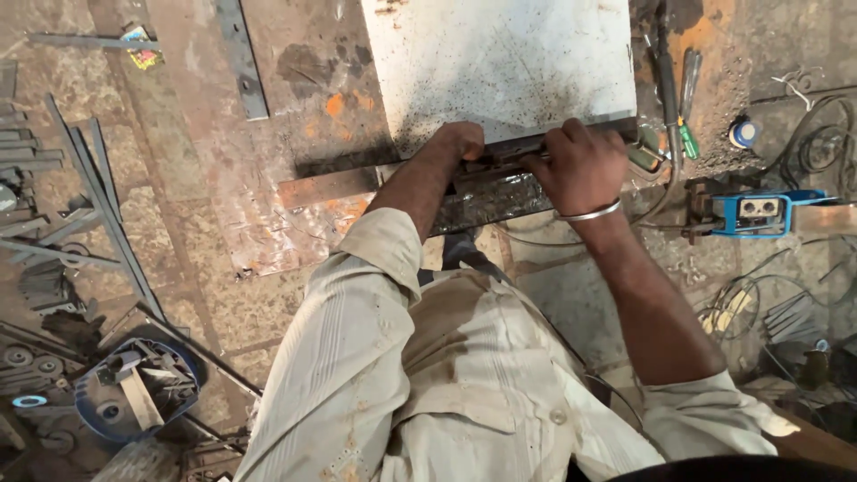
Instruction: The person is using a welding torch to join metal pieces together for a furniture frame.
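While both hands grip it, fingers curled closed, the dark bar [500, 165] runs left to right at the near edge of the pale sheet [500, 62]: left hand [460, 141] at its left end, right hand [580, 165] further right.

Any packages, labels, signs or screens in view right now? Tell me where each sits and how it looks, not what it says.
Small packet or wrapper: top left on the floor, beside a flat metal strip; crumpled, yellow with red and blue.
Blue tool housing: right of the right hand; boxy, with a pale rectangular panel on its face, detail too small to make out.
No signs or screens show.
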